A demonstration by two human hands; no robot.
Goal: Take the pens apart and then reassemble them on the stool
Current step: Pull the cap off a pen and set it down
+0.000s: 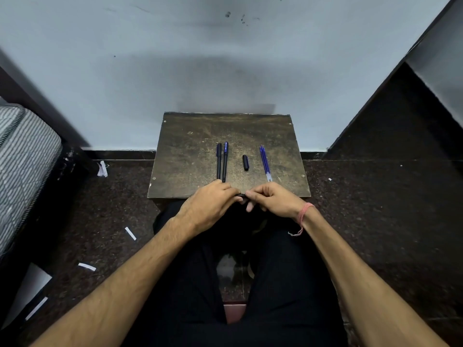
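Note:
A worn brown stool [190, 156] stands against the wall in front of me. Two dark pens [222, 162] lie side by side on its left half, pointing away from me. A loose black cap [245, 162] rests near the middle. To its right lie blue refills [264, 162], close together. My left hand [211, 205] and my right hand [273, 199] meet over the stool's near edge, both gripping a black pen [241, 195]. Only a short dark piece of that pen shows between the fingers.
A pale wall rises right behind the stool. A striped mattress [22, 166] lies at the left, and a dark cabinet side [390, 126] at the right. Paper scraps [130, 233] are scattered on the dark floor. My legs in black trousers are below the hands.

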